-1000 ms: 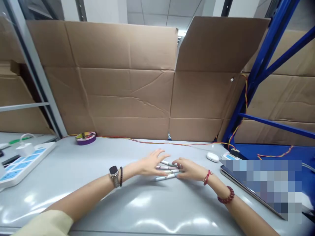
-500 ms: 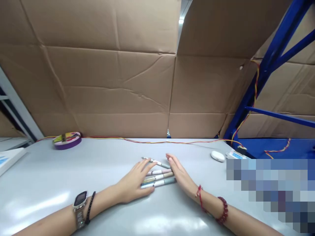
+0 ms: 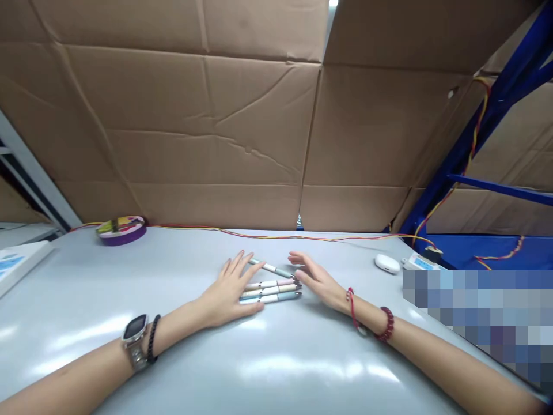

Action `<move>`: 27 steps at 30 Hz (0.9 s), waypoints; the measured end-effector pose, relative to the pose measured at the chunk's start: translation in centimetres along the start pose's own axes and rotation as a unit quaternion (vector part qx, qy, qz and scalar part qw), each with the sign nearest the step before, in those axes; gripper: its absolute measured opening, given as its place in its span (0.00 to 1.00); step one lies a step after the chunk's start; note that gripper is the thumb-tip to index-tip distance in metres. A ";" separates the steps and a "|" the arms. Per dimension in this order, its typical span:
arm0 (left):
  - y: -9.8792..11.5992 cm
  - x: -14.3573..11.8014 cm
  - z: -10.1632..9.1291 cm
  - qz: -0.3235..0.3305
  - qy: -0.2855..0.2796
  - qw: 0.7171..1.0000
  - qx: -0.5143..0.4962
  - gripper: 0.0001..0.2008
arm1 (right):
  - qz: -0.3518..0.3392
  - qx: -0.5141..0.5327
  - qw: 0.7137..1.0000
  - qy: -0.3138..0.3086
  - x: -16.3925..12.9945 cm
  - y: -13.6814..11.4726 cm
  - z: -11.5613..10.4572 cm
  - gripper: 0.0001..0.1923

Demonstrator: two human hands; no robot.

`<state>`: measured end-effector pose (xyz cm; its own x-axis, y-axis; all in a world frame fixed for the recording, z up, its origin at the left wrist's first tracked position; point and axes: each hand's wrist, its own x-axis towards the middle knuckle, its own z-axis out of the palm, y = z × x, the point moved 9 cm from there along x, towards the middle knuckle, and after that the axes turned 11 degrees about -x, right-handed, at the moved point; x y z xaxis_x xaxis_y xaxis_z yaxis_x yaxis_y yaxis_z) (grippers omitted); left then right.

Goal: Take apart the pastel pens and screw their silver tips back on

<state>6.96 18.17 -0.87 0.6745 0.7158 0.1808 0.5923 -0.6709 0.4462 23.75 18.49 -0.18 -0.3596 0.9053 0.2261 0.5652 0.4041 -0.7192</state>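
Observation:
Several pens lie on the table between my two hands. A blue pen (image 3: pixel 276 297) is closest to me, with a beige pen (image 3: pixel 276 290) and a pink pen (image 3: pixel 272 283) side by side behind it. Farther back, a green pen (image 3: pixel 274 268) rests at a slant. My left hand (image 3: pixel 227 294) is spread at the left ends of the pens, its fingers covering those ends. My right hand (image 3: pixel 317 281) hovers by their right ends, fingers apart and slightly bent, with nothing in it.
A round purple box (image 3: pixel 123 235) sits at the back left, before a cardboard wall (image 3: pixel 216 144). A white earbud case (image 3: pixel 387 264) and a white power strip (image 3: pixel 421 263) lie at the right. Red and yellow wires (image 3: pixel 259 236) run along the back edge.
My right hand has drawn slightly away from the pens' right ends, and its fingers have spread. The left hand stays at the other ends. The camera view has tilted down.

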 end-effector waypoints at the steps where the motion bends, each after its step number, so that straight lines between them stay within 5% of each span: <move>1: -0.2 0.1 0.0 0.005 -0.017 1.000 -0.006 0.38 | -0.015 -0.019 0.999 -0.022 -0.3 -0.3 0.3 0.33; 4: -0.5 0.1 -0.2 0.016 -0.035 0.999 -0.018 0.37 | -0.038 -0.067 0.995 -0.056 -1.0 -0.6 1.3 0.43; 10: 0.3 0.2 -0.6 0.013 -0.020 0.998 -0.051 0.30 | -0.029 -0.080 0.996 -0.033 -0.6 0.6 1.7 0.35; 17: -0.6 0.1 -0.6 -0.029 0.017 0.996 -0.083 0.28 | 0.036 0.046 0.997 0.048 -0.6 1.3 0.2 0.32; 27: -1.0 0.3 0.3 -0.115 0.035 0.988 -0.098 0.35 | 0.195 0.323 0.904 0.200 -0.9 4.0 1.6 0.30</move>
<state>6.68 18.96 -1.50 0.4959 0.8611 0.1121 0.6246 -0.4434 0.6429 25.16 19.12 -4.26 0.1439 0.9896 0.0000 -0.0065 0.0010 -1.0000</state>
